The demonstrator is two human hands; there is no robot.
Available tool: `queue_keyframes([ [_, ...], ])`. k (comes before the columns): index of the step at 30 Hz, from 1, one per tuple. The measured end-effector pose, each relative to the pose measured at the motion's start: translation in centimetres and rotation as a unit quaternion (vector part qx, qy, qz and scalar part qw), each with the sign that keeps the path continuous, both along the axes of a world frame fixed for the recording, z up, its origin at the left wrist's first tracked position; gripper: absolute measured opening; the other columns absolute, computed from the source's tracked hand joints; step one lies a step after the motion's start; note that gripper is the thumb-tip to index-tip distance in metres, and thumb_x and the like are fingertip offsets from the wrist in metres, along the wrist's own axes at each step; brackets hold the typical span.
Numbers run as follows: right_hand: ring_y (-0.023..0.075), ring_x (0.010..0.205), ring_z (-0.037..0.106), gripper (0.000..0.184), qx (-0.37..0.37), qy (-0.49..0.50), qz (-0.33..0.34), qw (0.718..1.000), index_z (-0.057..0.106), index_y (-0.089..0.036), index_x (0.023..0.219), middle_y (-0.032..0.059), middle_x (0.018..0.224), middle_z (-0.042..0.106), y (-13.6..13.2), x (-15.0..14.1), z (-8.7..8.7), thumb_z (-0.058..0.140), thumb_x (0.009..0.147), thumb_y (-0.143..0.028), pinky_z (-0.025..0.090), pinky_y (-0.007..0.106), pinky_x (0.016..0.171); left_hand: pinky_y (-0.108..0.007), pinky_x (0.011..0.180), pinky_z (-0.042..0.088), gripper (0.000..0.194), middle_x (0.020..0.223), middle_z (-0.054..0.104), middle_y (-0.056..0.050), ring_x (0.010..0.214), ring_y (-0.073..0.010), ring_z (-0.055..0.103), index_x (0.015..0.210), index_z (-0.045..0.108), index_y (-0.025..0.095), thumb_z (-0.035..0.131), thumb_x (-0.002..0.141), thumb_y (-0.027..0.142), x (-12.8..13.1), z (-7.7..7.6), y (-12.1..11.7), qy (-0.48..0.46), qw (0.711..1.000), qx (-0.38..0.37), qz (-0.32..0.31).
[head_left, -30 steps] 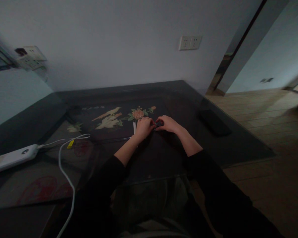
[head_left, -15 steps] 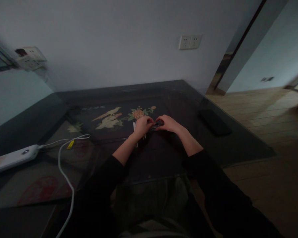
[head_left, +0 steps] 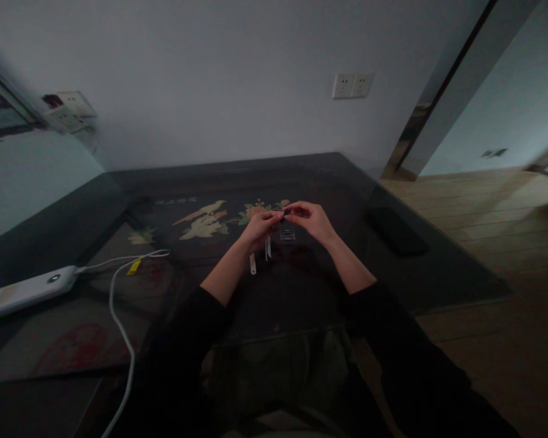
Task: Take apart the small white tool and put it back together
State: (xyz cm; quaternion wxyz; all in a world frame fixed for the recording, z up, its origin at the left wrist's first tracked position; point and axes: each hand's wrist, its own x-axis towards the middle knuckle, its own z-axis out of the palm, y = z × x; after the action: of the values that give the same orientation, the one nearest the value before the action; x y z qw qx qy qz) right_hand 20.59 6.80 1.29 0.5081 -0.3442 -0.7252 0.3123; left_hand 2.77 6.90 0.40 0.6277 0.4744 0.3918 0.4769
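My left hand [head_left: 260, 230] and my right hand [head_left: 312, 220] meet above the dark table, fingertips pinched around a small black piece [head_left: 287, 213]. Its kind is too small and dim to make out. Just below the fingers, a small rectangular case-like object [head_left: 287, 236], greyish with a row of light marks, lies on the table. Beside my left wrist is a flat whitish strip [head_left: 252, 264] with a hole near its end. A slim silvery pronged tool [head_left: 268, 249], perhaps tweezers, lies next to it, its upper part hidden by my left hand.
The glossy dark table [head_left: 310, 292] bears a bird-and-flower picture. A black flat object [head_left: 396, 231] lies to the right. At left are a white power bank-like device [head_left: 31, 292], its white cable [head_left: 119, 319] and a yellow tag [head_left: 134, 266]. A wall stands behind.
Both hands have moved up off the small case-like object, which now shows on the table. The black piece is now visible between their fingertips. The strip and pronged tool are more exposed.
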Motion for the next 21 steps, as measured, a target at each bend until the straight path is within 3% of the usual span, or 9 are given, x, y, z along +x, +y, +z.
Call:
queue_keyframes([
  [6, 0.0162, 0.07, 0.056, 0.027, -0.044, 0.063, 0.0, 0.997, 0.073, -0.02, 0.087, 0.0008, 0.075, 0.064, 0.1, -0.8, -0.6, 0.079, 0.069, -0.04, 0.044, 0.032, 0.069, -0.022, 0.068, 0.043, 0.024, 0.073, 0.064, 0.001, 0.069, -0.0077, 0.055, 0.076, 0.071, 0.017, 0.086, 0.063, 0.031, 0.1, 0.2, -0.3, -0.063, 0.996, -0.051, -0.027],
  [15, 0.0127, 0.06, 0.054, 0.028, -0.092, 0.1, 0.017, 0.991, 0.071, -0.019, 0.081, 0.0, 0.069, 0.065, -0.6, -1.2, 0.0, 0.08, 0.067, -0.042, 0.044, 0.029, 0.059, -0.022, 0.066, 0.044, 0.02, 0.068, 0.062, 0.001, 0.065, -0.0071, 0.056, 0.074, 0.068, 0.015, 0.083, 0.067, 0.026, 0.2, 0.1, -0.4, -0.058, 0.997, -0.043, -0.034],
  [21, 0.0101, 0.055, 0.054, 0.034, -0.171, 0.19, 0.03, 0.966, 0.07, -0.02, 0.085, -0.0003, 0.072, 0.068, -0.3, -1.0, -0.4, 0.083, 0.063, -0.043, 0.046, 0.027, 0.055, -0.023, 0.07, 0.048, 0.031, 0.079, 0.064, 0.0, 0.075, -0.0097, 0.06, 0.093, 0.069, 0.018, 0.082, 0.069, 0.034, -0.1, 0.4, -0.7, -0.091, 0.995, -0.013, -0.023],
])
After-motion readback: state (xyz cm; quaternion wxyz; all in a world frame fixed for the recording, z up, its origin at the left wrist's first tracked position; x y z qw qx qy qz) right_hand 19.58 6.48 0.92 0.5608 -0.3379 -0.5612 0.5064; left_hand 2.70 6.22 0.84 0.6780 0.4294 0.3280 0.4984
